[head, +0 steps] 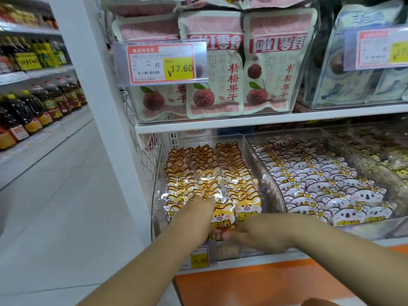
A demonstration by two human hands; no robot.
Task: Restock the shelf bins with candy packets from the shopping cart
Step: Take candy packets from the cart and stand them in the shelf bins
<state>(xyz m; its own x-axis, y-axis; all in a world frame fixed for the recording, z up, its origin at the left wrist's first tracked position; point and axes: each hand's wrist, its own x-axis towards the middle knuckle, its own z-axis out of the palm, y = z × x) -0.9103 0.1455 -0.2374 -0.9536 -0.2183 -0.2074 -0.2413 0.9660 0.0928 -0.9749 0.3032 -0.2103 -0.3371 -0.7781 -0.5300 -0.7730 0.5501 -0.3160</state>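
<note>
Candy pkt (221,218) pinched in R hand (261,236), L hand (191,220) touching it.

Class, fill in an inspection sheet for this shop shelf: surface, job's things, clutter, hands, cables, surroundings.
Surface: white shelf carrying clear bins.
Job's things: fox packets in rows fill the left bin; koala packets fill the bin beside it. Cart not in view.
Clutter: nothing seen.
Hands: left hand lies flat on the fox packets; right hand pinches a front fox packet's lower edge.
Cables: nothing seen.
Surroundings: fruit pouches and a price tag above; bottles across the aisle; tiled floor.
</note>
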